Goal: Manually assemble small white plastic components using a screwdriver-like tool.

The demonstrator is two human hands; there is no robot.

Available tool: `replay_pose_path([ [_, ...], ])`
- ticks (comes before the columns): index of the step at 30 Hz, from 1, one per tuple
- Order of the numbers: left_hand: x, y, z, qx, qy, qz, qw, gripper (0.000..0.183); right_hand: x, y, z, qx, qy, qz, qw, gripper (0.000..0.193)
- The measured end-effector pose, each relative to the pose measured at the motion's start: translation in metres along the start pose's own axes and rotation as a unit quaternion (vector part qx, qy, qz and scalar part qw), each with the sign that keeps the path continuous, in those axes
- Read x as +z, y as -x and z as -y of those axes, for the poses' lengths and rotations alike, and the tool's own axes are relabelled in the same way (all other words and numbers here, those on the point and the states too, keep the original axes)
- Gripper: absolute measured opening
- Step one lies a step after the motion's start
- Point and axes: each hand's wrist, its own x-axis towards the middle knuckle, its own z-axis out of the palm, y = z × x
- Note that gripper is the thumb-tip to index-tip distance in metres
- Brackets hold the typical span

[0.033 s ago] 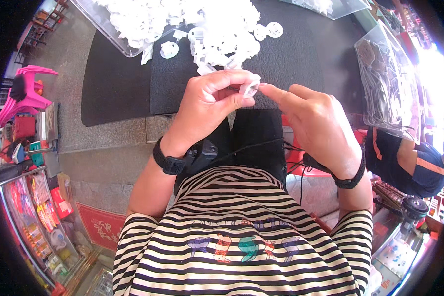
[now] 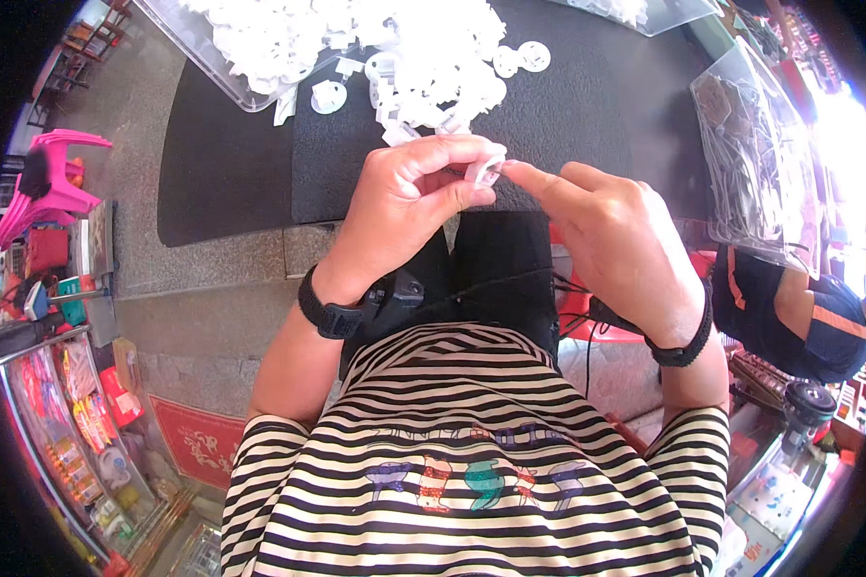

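Observation:
Over the near edge of the black mat, my left hand (image 2: 409,188) pinches a small white round plastic part (image 2: 487,170) between thumb and fingers. My right hand (image 2: 601,212) comes in from the right, its index fingertip at the open side of that part. The other right fingers are curled, and the thumb is hidden beneath them. Whatever they may hold does not show. Just beyond my hands lies a heap of similar white plastic parts (image 2: 433,67). A few sit apart from it, such as a round one (image 2: 328,96) on the left.
A clear bin (image 2: 252,99) of white parts stands at the far left; another clear bin (image 2: 678,17) is at the top right. On the right, a clear tray (image 2: 755,163) holds thin metal wires. Pink plastic chairs (image 2: 63,178) stand left. Another person (image 2: 789,313) is at the right.

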Motion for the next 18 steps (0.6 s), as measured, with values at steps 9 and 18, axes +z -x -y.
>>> replay_pose_path([
  [9,-0.007,0.003,0.000,-0.024,0.022,-0.001,0.999,0.029,0.002,-0.004,-0.015,-0.066,-0.174,-0.025,0.982,0.041],
  [18,-0.013,0.000,0.003,-0.053,0.150,0.008,0.987,0.035,0.014,0.015,-0.009,-0.022,-0.021,-0.104,0.994,0.045],
])
